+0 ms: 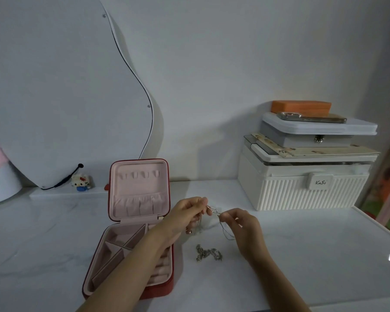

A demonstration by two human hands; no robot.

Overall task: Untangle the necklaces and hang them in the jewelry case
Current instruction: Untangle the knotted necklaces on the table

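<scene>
- The white ribbed box (pixel 306 190) at the table's (pixel 302 255) back right carries a latch tab reading "KaSi"; I can read no other writing.
- My left hand (pixel 189 212) and right hand (pixel 241 224) are raised above the table's middle, each pinching one end of a thin silver chain (pixel 214 210).
- The chain's short taut span runs left to right between my fingertips; its slack loops hang down from both hands.
- A second necklace (pixel 208 253) lies bunched on the table near the front edge, below my hands, its long axis roughly left to right.
- The red case (pixel 131 244) lies open at front left, lid upright, its pink hooks facing me; my left forearm crosses its tray.
- Bare tabletop stretches right of my right hand to the right edge.
</scene>
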